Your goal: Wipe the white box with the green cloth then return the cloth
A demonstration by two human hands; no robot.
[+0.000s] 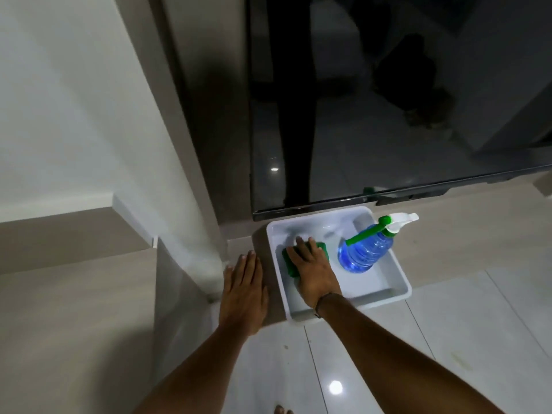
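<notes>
A shallow white box (397, 286) sits on the floor below a dark glossy screen. Inside it, at the left, lies the green cloth (291, 265), mostly covered by my right hand (313, 268), which lies flat on it with its fingers spread over the top. My left hand (243, 291) rests palm down, fingers apart, on the beige surface just left of the box, touching nothing else. A blue spray bottle (366, 252) with a green and white trigger head stands in the box's right half.
A large black screen (388, 100) hangs right above the box's far rim. A white wall and a beige ledge (74, 234) fill the left. Glossy white floor tiles (448, 354) spread to the right and towards me. My toes (282, 410) show at the bottom edge.
</notes>
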